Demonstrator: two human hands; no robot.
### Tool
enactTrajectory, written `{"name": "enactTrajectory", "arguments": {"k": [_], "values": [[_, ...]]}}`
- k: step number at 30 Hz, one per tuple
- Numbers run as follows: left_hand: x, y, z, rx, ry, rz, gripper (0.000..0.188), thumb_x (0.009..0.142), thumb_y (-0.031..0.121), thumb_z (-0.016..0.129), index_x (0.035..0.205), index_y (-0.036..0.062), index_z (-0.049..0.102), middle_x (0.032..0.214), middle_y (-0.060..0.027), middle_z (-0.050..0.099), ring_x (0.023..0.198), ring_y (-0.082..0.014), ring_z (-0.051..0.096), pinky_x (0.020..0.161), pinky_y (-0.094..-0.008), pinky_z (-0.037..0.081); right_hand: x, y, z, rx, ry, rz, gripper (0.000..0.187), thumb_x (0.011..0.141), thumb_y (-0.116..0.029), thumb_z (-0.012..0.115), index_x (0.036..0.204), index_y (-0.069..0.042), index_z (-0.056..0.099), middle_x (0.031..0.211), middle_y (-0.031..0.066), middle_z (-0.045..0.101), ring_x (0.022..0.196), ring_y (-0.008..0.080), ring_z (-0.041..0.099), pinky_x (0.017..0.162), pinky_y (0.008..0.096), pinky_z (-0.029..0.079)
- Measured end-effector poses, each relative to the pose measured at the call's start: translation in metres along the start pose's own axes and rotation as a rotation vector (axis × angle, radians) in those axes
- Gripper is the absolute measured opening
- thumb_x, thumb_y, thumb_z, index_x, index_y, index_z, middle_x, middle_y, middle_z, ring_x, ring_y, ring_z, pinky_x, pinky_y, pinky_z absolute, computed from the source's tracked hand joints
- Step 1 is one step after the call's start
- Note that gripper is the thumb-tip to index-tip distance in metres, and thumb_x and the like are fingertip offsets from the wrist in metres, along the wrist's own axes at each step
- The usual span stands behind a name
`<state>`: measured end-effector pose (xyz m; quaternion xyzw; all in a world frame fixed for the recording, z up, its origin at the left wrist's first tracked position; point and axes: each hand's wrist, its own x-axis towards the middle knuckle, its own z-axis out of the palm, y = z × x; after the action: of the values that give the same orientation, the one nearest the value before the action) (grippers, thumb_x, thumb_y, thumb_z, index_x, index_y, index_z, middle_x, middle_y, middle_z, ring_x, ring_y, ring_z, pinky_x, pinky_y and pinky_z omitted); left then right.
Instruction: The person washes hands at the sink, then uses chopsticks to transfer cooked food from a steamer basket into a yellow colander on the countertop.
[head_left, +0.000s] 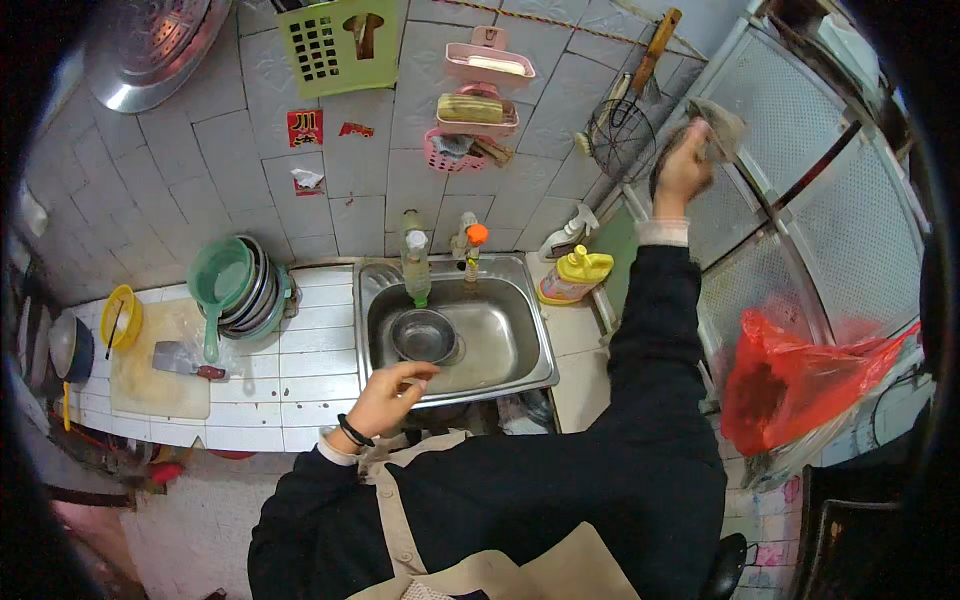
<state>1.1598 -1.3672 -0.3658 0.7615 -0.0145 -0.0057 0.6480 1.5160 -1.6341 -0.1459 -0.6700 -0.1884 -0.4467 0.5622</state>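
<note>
My right hand (684,168) is raised at the upper right, its fingers closed on a grey-brown rag (722,130). The rag lies against or just before the perforated panel of a metal-framed cabinet (790,90); I cannot tell whether it touches. Over the front edge of the sink (490,385), my left hand (388,398) holds nothing, its fingers apart and slightly bent. Just beyond those fingers a round metal bowl (423,336) rests in the sink. Behind it are an upright clear bottle (416,268) and a tap (472,245) with an orange top.
A red plastic bag (790,375) hangs low by the cabinet. A yellow bottle (575,275) and a spray bottle (568,232) stand right of the sink. Stacked basins (250,285), a cleaver (185,360) and a cutting board (150,390) lie left. A wire skimmer (622,138) hangs on the wall.
</note>
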Motion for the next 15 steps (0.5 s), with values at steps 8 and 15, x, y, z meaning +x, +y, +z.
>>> {"name": "enactTrajectory", "arguments": {"k": [8, 15], "values": [[-0.036, -0.014, -0.027, 0.000, 0.009, -0.036, 0.028, 0.092, 0.013, 0.055, 0.117, 0.0006, 0.059, 0.105, -0.0109, 0.067, 0.095, -0.0176, 0.064, 0.082, -0.0295, 0.051, 0.011, 0.079, 0.049, -0.745, -0.511, -0.018, 0.047, 0.089, -0.033, 0.056, 0.119, 0.003, 0.058, 0.116, 0.0238, 0.060, 0.107, 0.0338, 0.059, 0.091, 0.0401, 0.047], [-0.147, -0.021, -0.033, 0.037, 0.181, -0.228, 0.040, 0.097, 0.025, 0.051, 0.129, 0.0013, 0.050, 0.118, -0.0142, 0.061, 0.108, -0.0224, 0.059, 0.091, -0.0342, 0.047, -0.143, -0.044, 0.097, 0.507, -1.353, 0.134, 0.029, 0.091, -0.018, 0.058, 0.111, 0.003, 0.060, 0.105, 0.0096, 0.063, 0.098, 0.0190, 0.060, 0.087, 0.0312, 0.046]]}}
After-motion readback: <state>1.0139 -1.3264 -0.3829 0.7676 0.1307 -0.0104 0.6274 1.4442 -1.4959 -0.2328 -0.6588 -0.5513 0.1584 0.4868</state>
